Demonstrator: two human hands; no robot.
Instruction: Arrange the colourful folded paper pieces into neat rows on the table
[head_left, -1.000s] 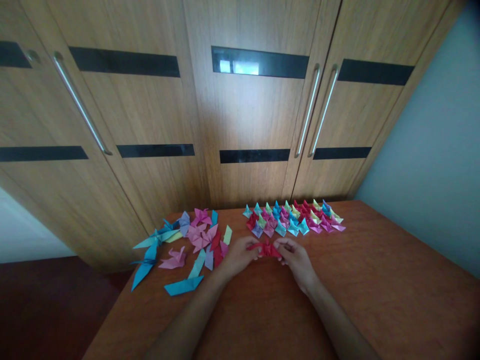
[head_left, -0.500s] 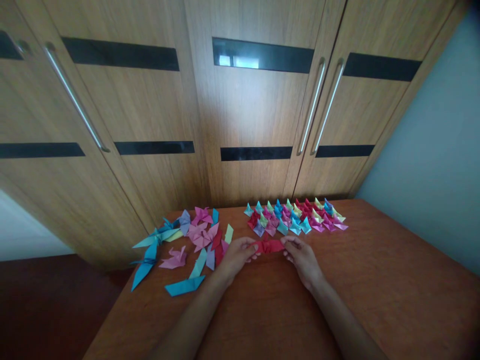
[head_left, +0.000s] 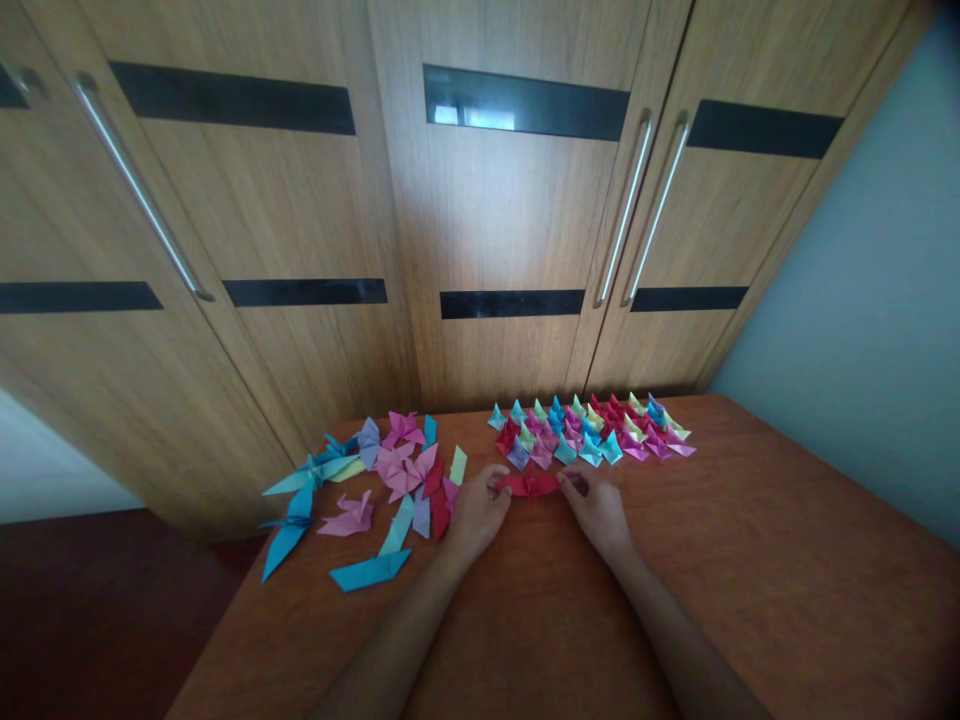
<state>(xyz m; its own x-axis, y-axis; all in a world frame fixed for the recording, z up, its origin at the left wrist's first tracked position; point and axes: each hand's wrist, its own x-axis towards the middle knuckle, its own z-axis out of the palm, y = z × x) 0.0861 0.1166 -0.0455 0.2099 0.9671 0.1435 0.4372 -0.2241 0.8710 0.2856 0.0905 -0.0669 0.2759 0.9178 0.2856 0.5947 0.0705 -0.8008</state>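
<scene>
Shifted forward, your left hand point(head_left: 478, 515) and right hand point(head_left: 600, 512) pinch the red paper point(head_left: 531, 484) by its ends, fingertips closed; pushing farther could jostle the paper rows point(head_left: 565, 452).

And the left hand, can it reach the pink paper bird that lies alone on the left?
Probably yes: nothing covers the pink paper bird, and the way above looks free. But the left hand pinches the red paper, so it should release this first.

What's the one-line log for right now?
left hand: holds red paper | right hand: holds same paper | beyond: small folded papers | left side: pink bird
</scene>
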